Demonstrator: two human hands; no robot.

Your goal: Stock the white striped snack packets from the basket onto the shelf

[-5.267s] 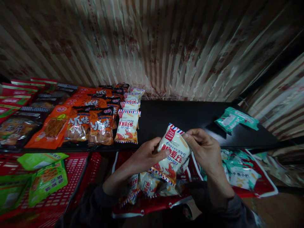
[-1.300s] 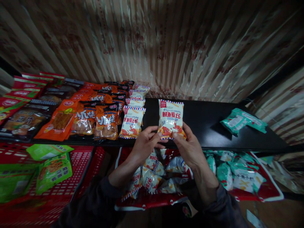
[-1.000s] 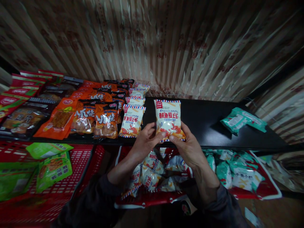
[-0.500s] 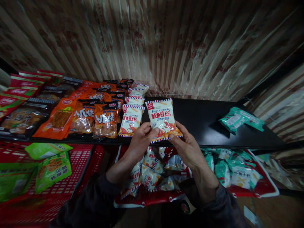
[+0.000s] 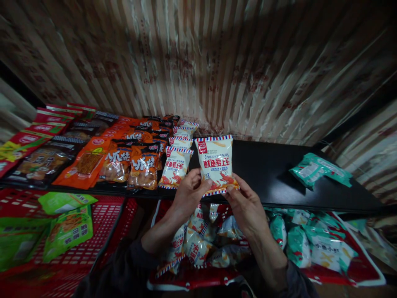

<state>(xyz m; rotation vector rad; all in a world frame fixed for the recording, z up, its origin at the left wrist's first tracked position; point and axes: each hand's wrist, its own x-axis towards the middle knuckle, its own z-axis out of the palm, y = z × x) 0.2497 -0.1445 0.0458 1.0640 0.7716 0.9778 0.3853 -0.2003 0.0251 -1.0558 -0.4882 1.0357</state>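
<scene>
Between my two hands is a white snack bag [image 5: 217,161] with red lettering and a striped edge, held upright with its front facing me. My left hand [image 5: 190,192] grips its lower left corner, thumb on the front. At the lower right corner, my right hand [image 5: 245,203] pinches the bag with thumb and fingers. Just left of it, a row of matching white snack bags [image 5: 176,165] stands on the black shelf [image 5: 266,178]. Below my hands, a red basket [image 5: 189,283] holds more of the same white bags along with green bags [image 5: 325,250].
Orange snack packs [image 5: 142,167], dark brown packs [image 5: 46,159] and red packs [image 5: 23,140] fill the shelf's left side. Two teal bags [image 5: 319,169] lie on its right. A second red basket [image 5: 105,215] with bright green packs [image 5: 70,229] is at lower left. Corrugated sheeting stands behind.
My view has shifted slightly, so the shelf and baskets appear lower. Both hands keep hold of the white snack bag, which stays just right of the matching row.
</scene>
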